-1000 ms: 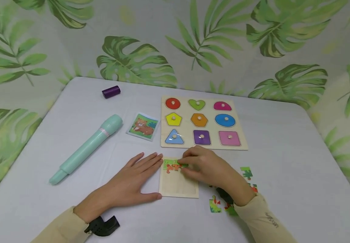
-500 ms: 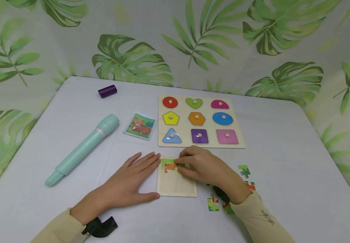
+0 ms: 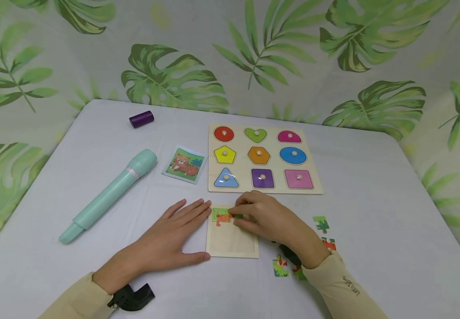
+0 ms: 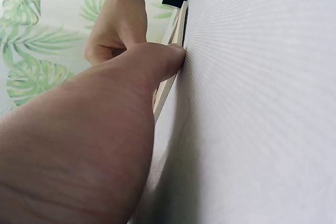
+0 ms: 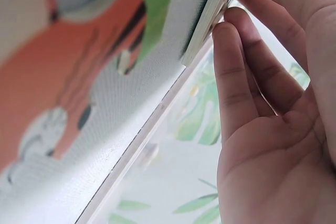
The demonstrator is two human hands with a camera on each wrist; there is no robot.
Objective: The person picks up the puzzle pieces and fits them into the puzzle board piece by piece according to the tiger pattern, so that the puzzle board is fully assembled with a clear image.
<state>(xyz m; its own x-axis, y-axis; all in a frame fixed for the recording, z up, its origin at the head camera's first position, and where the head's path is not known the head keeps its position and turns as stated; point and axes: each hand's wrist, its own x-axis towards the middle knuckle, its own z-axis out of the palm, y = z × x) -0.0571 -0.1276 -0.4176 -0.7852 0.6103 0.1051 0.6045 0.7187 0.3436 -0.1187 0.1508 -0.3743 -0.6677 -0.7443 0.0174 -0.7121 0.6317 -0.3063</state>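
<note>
Joined puzzle pieces (image 3: 220,215) sit along the top of the wooden tray (image 3: 231,243), and your right hand (image 3: 267,217) curls over their right end, thumb and fingertip pinching a green piece (image 3: 238,216). Your left hand (image 3: 171,241) lies with fingers straight, touching the tray's left edge. White cloth (image 3: 373,199) covers the table, bearing a board (image 3: 239,142) of 9 knobbed shapes; a leaf-patterned backdrop (image 3: 294,71) rises behind. Your right sleeve (image 3: 339,290) reads "Lets", the rest unclear; the mint tube's (image 3: 108,197) lettering is too small to read.

Indoor tabletop play area, white-covered table (image 3: 373,221), leaf-print backdrop (image 3: 278,48), shape puzzle board (image 3: 242,168), loose jigsaw pieces (image 3: 321,222)
</note>
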